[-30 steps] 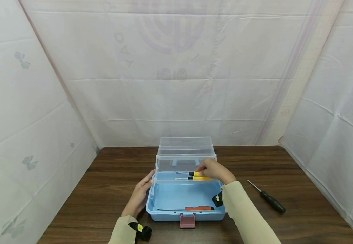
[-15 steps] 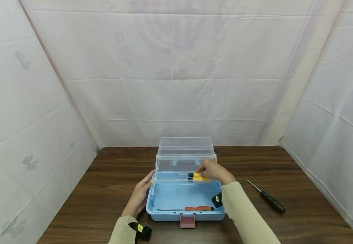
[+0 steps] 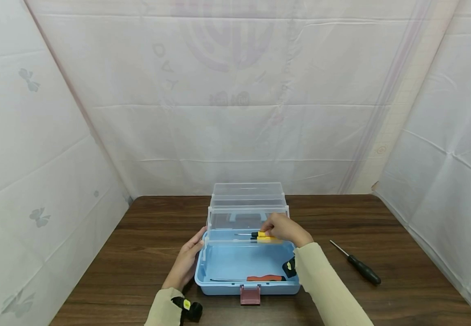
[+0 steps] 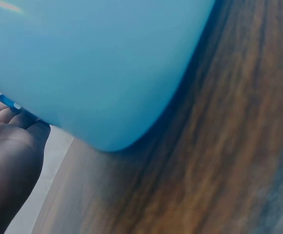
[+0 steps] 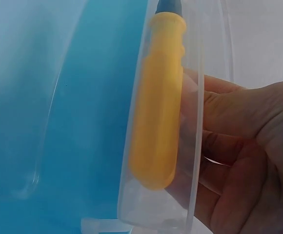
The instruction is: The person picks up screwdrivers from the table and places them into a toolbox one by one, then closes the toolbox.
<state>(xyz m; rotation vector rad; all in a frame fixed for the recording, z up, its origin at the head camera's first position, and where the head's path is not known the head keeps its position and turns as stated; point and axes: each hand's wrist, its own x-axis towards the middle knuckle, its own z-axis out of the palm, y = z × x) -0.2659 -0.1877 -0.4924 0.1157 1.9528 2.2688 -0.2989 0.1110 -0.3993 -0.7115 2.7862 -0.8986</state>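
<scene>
A light-blue toolbox (image 3: 239, 260) stands open on the table, its clear lid (image 3: 247, 194) raised at the back. My left hand (image 3: 185, 260) holds its left side near the rear corner, fingers at the rim. Two small screwdrivers with yellow handles and black collars are at the clear raised tray (image 3: 223, 242). My right hand (image 3: 285, 228) pinches the rear yellow screwdriver (image 3: 261, 234). The front yellow screwdriver (image 5: 156, 107) shows through the tray's clear wall in the right wrist view, with the fingers behind it. A red-handled screwdriver (image 3: 264, 278) lies along the toolbox's front inside.
A black-handled screwdriver (image 3: 363, 270) lies on the brown wooden table (image 3: 382, 226) to the right. A reddish latch (image 3: 250, 295) hangs off the toolbox front. White sheeting (image 3: 227, 136) encloses the table at the back and sides.
My right hand has lowered slightly, and both yellow screwdrivers have sunk a little into the tray. The left hand and the toolbox have not moved.
</scene>
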